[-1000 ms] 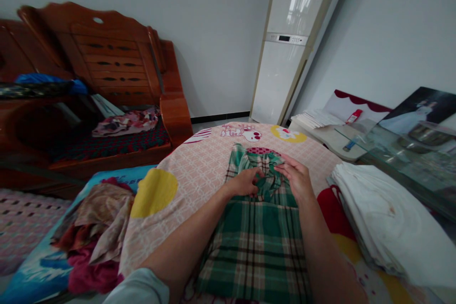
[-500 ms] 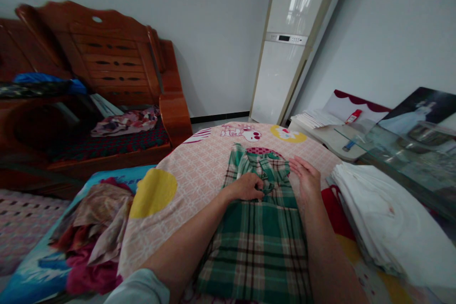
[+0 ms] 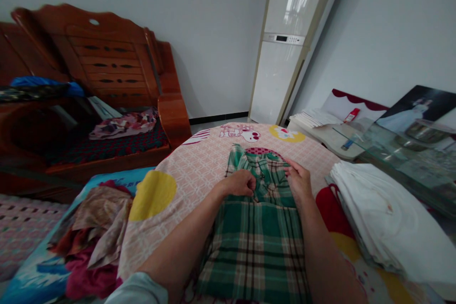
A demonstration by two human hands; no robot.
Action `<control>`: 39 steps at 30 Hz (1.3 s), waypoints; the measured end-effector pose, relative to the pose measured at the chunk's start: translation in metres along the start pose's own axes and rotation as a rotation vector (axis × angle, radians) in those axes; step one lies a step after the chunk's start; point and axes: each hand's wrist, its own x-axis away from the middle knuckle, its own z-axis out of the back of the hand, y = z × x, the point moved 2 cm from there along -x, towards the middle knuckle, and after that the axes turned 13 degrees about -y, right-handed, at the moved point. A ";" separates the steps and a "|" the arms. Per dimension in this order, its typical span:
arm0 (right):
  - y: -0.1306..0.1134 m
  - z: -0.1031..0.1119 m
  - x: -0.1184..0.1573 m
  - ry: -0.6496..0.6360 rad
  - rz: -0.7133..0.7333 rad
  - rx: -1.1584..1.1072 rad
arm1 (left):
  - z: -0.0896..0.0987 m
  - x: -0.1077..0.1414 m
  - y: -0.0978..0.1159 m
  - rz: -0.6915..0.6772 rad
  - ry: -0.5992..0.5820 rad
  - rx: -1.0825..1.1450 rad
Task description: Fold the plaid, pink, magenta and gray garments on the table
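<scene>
A green plaid shirt [image 3: 254,242] lies lengthwise in front of me on a round table with a pink patterned cloth [image 3: 199,175]. The upper part of the garment is bunched, with its neck end pointing away from me. My left hand [image 3: 239,183] rests over the left side of that bunched part, fingers curled down and closed on the fabric. At the right shoulder edge, my right hand [image 3: 298,179] has thumb and fingers closed on the cloth; part of its grip is hidden.
Folded white cloth [image 3: 388,218] is stacked at the right, beside a glass shelf [image 3: 399,152]. Crumpled clothes [image 3: 96,228] lie on a blue bag at the left. Beyond stand a wooden sofa [image 3: 114,71] and a tall white air conditioner [image 3: 278,66].
My left hand has shifted slightly left and its fingers have curled tighter. The right hand's outstretched fingers have come inward onto the shirt's edge.
</scene>
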 end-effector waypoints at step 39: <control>-0.018 0.010 -0.072 -0.032 -0.041 0.626 | -0.080 -0.031 0.030 -0.262 0.115 -0.505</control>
